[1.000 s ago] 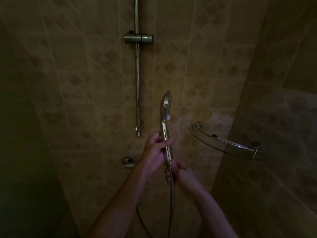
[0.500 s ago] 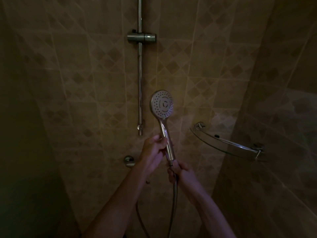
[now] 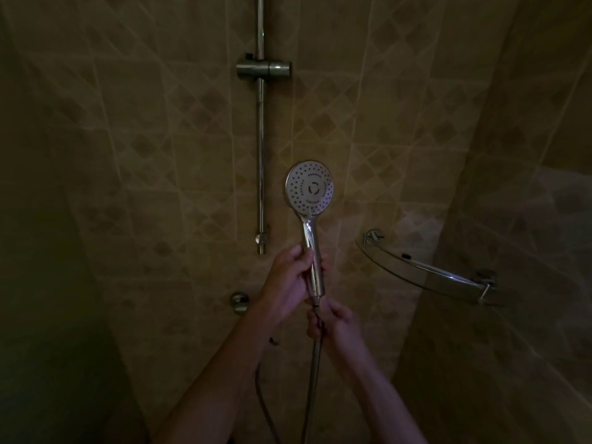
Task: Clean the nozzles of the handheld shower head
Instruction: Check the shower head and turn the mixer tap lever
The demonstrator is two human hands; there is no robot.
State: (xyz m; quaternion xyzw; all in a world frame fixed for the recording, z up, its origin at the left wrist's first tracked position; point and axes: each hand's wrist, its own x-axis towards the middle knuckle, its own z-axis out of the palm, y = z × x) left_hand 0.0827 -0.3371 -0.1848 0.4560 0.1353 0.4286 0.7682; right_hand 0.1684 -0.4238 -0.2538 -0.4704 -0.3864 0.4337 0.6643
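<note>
The left hand (image 3: 288,277) gripped the chrome handle of the shower head (image 3: 310,187), held upright before the tiled wall with its nozzle face turned toward the camera. Just below, the right hand (image 3: 333,325) clasped the hose (image 3: 312,386). A slide rail (image 3: 260,155) stood left; a glass shelf (image 3: 423,270) right

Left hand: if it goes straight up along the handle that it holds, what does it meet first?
The left hand would likely meet the round spray face of the shower head first. Nothing else shows on the handle between them.
</note>
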